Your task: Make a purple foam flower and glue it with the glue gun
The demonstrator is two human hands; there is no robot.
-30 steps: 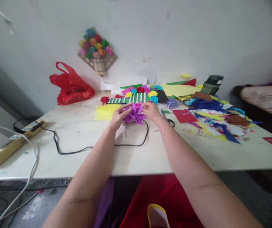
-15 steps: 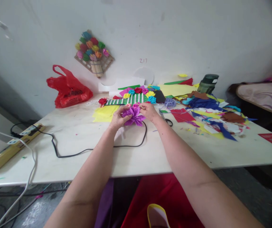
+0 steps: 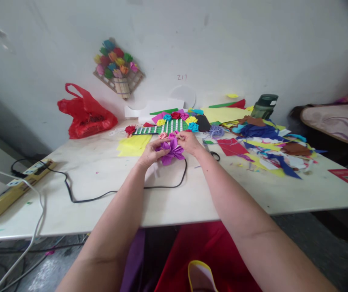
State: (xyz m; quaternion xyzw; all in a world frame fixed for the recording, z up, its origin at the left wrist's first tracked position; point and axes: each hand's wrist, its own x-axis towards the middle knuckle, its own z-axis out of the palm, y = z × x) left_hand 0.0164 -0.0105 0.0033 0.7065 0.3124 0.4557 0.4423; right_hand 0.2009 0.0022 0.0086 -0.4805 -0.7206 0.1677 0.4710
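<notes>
A purple paper flower sits between both hands at the middle of the white table. My left hand grips its left side, fingers curled round the petals. My right hand pinches the flower's top right edge. Just behind the hands lies a green-and-white woven paper panel edged with small paper roses in red, yellow, blue and pink.
A black cable loops across the table from a yellow power strip at the left edge. A red plastic bag stands at the back left. Coloured paper scraps, scissors and a dark green bottle fill the right. A paper bouquet hangs on the wall.
The hands have kept working the purple flower, which is now squeezed narrower between them. The view has drifted slightly.
</notes>
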